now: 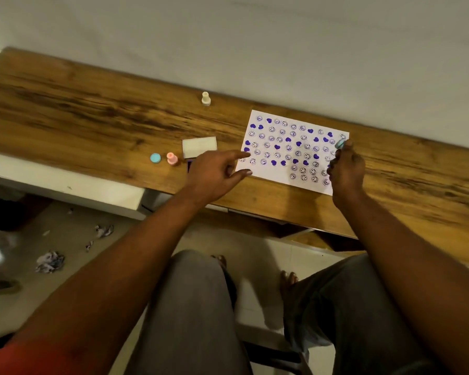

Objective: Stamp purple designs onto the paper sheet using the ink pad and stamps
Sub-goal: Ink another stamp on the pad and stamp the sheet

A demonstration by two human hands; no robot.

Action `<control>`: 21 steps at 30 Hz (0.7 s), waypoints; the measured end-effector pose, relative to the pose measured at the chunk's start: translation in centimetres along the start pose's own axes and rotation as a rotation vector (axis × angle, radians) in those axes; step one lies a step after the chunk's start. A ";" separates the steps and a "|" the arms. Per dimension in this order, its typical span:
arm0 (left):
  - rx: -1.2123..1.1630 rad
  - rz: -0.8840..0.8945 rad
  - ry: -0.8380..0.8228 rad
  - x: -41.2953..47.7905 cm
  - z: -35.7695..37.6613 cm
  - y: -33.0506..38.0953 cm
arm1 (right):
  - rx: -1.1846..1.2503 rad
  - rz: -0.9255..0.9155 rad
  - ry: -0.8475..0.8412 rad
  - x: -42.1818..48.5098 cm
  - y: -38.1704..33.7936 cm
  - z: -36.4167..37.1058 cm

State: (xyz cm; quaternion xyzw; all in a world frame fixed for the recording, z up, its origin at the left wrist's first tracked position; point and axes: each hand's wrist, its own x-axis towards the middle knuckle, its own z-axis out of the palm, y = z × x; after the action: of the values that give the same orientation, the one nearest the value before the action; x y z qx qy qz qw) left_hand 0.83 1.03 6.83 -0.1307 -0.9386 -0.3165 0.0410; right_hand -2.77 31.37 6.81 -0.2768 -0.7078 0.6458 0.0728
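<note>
A white paper sheet [293, 150] lies on the wooden table [92, 123], covered with several purple smiley and heart prints. My right hand [345, 169] is over the sheet's right edge and pinches a light blue stamp [340, 143], tilted. My left hand [217, 171] rests with straight fingers on the sheet's left edge. The ink pad [189, 165] shows only as a dark purple sliver behind my left hand; its open white lid [199, 146] stands above it.
Left of the ink pad stand a pink stamp [171, 158] and a light blue cap [155, 158]. A cream stamp [205, 99] stands near the table's far edge. Crumpled paper scraps [50, 262] lie on the floor at left. My knees are below the table.
</note>
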 end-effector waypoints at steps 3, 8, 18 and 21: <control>-0.028 -0.080 0.132 -5.0 -1.0 -3.2 | -0.119 -0.064 -0.081 -0.3 0.6 1.1; -0.017 -0.371 0.385 -9.8 -1.3 -7.3 | -0.305 -0.247 -0.184 -1.5 1.5 3.8; -0.151 -0.561 0.492 -8.7 -0.5 -11.1 | -0.505 -0.418 -0.312 -4.0 1.3 7.1; -0.156 -0.583 0.521 -8.3 -0.2 -11.6 | -0.534 -0.476 -0.356 -5.2 1.2 8.0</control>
State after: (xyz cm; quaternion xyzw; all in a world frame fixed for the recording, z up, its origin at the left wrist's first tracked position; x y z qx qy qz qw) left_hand 5.69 -9.83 -1.08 0.2233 -0.8676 -0.4079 0.1762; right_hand -1.78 21.84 5.77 0.0021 -0.8967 0.4422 0.0223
